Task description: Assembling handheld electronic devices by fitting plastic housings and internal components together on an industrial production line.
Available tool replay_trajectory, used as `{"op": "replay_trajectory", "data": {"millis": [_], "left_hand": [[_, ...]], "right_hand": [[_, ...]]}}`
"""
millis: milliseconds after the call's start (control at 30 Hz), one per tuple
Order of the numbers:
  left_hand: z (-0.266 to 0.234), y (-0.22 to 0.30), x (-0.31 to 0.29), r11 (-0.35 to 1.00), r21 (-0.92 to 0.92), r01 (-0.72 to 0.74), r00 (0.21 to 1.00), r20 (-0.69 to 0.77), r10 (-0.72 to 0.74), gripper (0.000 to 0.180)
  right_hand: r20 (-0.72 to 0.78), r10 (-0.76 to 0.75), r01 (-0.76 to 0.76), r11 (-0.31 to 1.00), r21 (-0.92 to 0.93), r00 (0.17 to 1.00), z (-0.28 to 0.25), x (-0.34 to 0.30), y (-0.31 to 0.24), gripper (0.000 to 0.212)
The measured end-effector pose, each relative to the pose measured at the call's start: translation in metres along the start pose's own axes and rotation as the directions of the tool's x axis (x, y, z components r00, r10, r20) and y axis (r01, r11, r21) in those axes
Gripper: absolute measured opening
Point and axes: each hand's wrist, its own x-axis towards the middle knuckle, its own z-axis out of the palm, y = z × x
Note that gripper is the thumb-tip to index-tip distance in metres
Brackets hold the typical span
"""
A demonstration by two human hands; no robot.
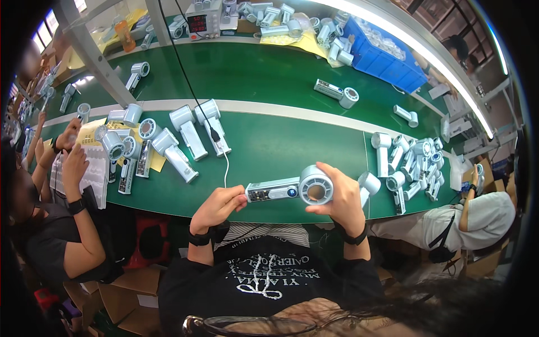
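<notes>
A pale blue-grey handheld fan (275,190) lies level between my two hands, its round head to the right. Part of its handle is uncovered and shows a circuit board beside a small blue display. My right hand (343,196) is wrapped round the fan head, thumb below and fingers above. My left hand (220,206) is closed in a pinch at the handle's far end. A thin white cable (227,168) runs down into my left hand from a black connector; its tip is hidden by the fingers.
Several fans (182,135) stand left of the cable, and another pile (415,160) lies to the right on the green bench (292,137). A blue crate (382,56) and a power supply (203,23) stand behind. Co-workers sit on both sides, one person's arm (76,174) at the left.
</notes>
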Motion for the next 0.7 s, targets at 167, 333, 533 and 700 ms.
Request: {"op": "replay_trajectory", "data": {"millis": [167, 333, 533, 700], "left_hand": [[0.005, -0.002, 0.0, 1.0, -0.004, 0.013, 0.999, 0.033, -0.013, 0.018], [0.016, 0.005, 0.0, 0.976, 0.211, -0.047, 0.998, 0.038, 0.039, 0.011], [0.042, 0.031, 0.015, 0.825, 0.536, -0.183, 0.855, -0.328, 0.402, 0.033], [0.046, 0.018, 0.013, 0.772, 0.588, -0.239, 0.91, -0.142, 0.39, 0.047]], "right_hand": [[-0.12, -0.241, 0.236, 0.97, -0.048, 0.963, 0.0, 0.016, 0.001, 0.076], [-0.268, -0.428, 0.488, 0.843, 0.228, 0.863, 0.015, 0.013, 0.015, 0.07], [-0.265, -0.373, 0.436, 0.867, 0.243, 0.889, 0.027, 0.008, 0.025, 0.068], [-0.268, -0.323, 0.391, 0.882, 0.263, 0.908, 0.028, 0.006, 0.02, 0.067]]}}
